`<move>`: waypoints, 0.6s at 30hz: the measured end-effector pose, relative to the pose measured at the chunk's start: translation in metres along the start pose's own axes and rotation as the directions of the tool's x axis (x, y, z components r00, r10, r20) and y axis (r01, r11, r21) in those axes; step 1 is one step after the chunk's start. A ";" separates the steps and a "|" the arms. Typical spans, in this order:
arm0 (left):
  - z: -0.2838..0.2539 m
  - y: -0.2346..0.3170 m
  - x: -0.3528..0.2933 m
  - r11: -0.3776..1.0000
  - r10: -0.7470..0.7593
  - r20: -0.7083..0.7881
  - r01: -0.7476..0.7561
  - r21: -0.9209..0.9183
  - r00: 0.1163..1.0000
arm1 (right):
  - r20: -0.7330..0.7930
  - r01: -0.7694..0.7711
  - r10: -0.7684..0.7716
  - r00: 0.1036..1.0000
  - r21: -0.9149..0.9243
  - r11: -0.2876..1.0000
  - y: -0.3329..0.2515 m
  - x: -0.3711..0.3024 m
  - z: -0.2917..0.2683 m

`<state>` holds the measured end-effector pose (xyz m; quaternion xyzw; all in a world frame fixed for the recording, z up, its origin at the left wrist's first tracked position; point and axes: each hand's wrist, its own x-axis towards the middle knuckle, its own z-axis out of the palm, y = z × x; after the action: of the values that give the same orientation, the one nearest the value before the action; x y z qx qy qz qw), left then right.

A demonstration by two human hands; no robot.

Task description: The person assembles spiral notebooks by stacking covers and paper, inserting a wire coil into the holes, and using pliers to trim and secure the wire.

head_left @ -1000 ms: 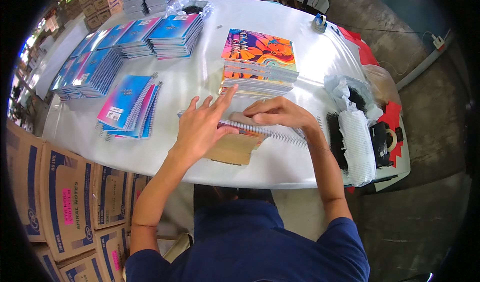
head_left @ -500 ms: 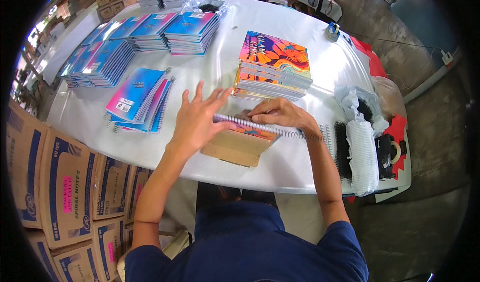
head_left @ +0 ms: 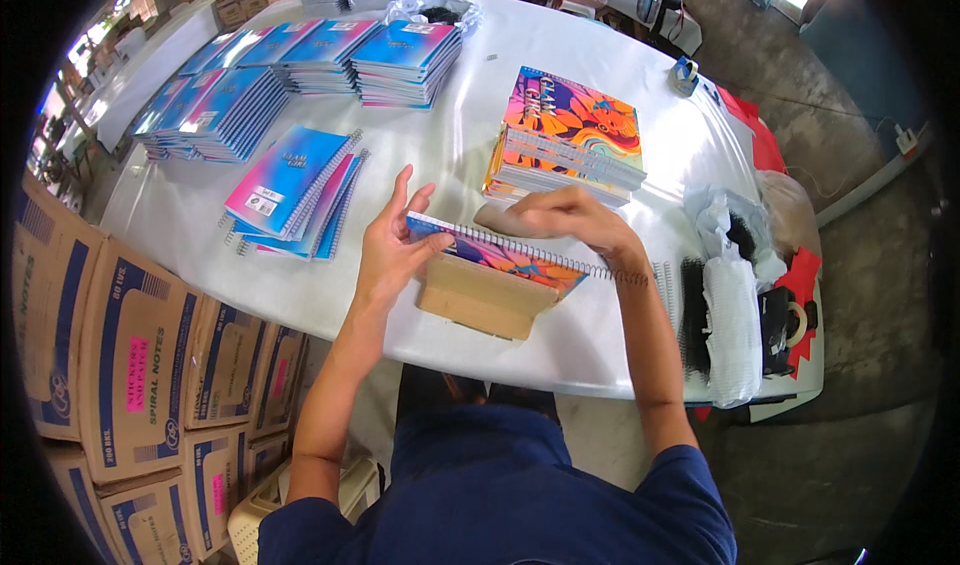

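A notebook [head_left: 510,257] with a colourful cover stands on edge, its coil binding uppermost, against a brown cardboard block [head_left: 475,303]. My left hand [head_left: 393,245] grips its left end, thumb on the near cover and other fingers raised behind. Along the top edge runs a wire coil [head_left: 625,277], its loose end sticking out past the right end under my right wrist. My right hand [head_left: 575,217], fingers curled, is just behind the coil and pinches a small brownish-grey piece [head_left: 503,221], blurred and of unclear kind.
Beyond my right hand is a stack of orange-covered notebooks [head_left: 570,125]. Blue-pink notebooks [head_left: 290,185] lie at left, more stacks [head_left: 405,60] behind. Black coils [head_left: 693,315] and a white wrapped bundle [head_left: 730,330] sit right. Cartons [head_left: 140,365] stand left of the table.
The view has shifted slightly. My right hand has lifted a little off the coil with the brownish-grey piece, and my left hand has moved lower on the notebook's left end.
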<state>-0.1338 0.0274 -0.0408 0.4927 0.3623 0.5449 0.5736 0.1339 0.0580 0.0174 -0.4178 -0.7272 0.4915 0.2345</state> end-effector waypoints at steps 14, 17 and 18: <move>0.008 -0.012 0.000 0.993 0.117 -0.020 -0.118 -0.020 0.993 | 0.019 0.053 -0.064 0.998 0.365 0.930 0.022 0.010 -0.002; 0.002 -0.014 -0.003 0.993 0.114 -0.035 -0.115 -0.038 0.993 | 0.086 0.028 -0.020 0.996 -0.092 0.995 -0.015 0.016 0.015; 0.003 -0.013 -0.004 0.992 0.108 -0.022 -0.109 -0.056 0.994 | 0.107 -0.025 0.050 0.993 -0.223 0.975 -0.018 0.021 0.015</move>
<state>-0.1282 0.0242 -0.0526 0.4901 0.3248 0.5901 0.5533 0.1046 0.0654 0.0262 -0.4268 -0.7813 0.4344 0.1364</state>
